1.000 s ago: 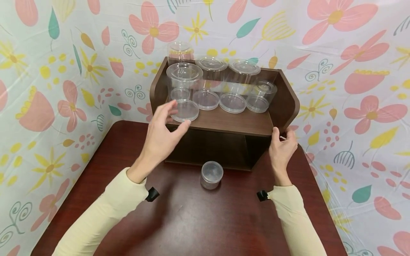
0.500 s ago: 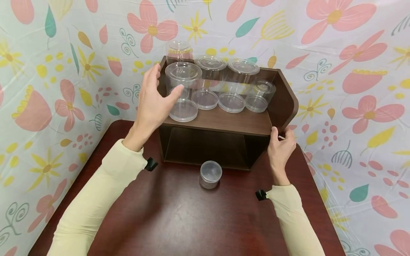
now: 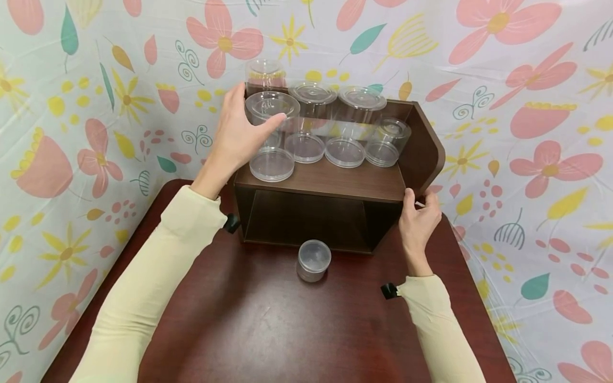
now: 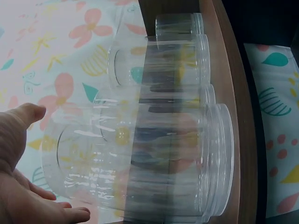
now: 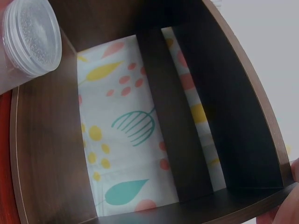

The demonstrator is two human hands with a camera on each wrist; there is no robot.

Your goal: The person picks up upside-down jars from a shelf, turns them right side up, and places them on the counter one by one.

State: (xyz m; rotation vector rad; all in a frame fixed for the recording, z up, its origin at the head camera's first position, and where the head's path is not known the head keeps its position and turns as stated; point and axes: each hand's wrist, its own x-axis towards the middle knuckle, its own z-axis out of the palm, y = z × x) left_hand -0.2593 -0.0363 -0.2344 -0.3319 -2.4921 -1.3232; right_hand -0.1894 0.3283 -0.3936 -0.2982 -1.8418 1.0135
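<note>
1. Clear jar (image 4: 140,161), tall and upright: on the upper board of the brown shelf unit (image 3: 330,183), at its front left, with the ringed, lid-like end down.
2. Left hand (image 3: 233,133): beside the shelf unit's left end, thumb and fingers apart, spread about the clear jar's upper part. Whether they touch it, I cannot tell from where I stand.
3. Right hand (image 3: 420,219): pinching the shelf unit's front right corner between thumb and fingers.
4. Neighbours: a second tall jar (image 3: 309,125), a third tall jar (image 3: 359,127) and a short jar (image 3: 389,141) extend rightward along the shelf unit's upper board. A back jar (image 3: 265,75) stands behind the clear jar; a small jar (image 3: 313,260) stands on the table (image 3: 268,330), before the shelf unit.
5. Hazards, as judged: a sideways nudge could knock the clear jar into its neighbours; smooth walls could slip under a loose hold; a tug at the corner could shake the row.
6. Lettering: no brand, label or writing legible.
</note>
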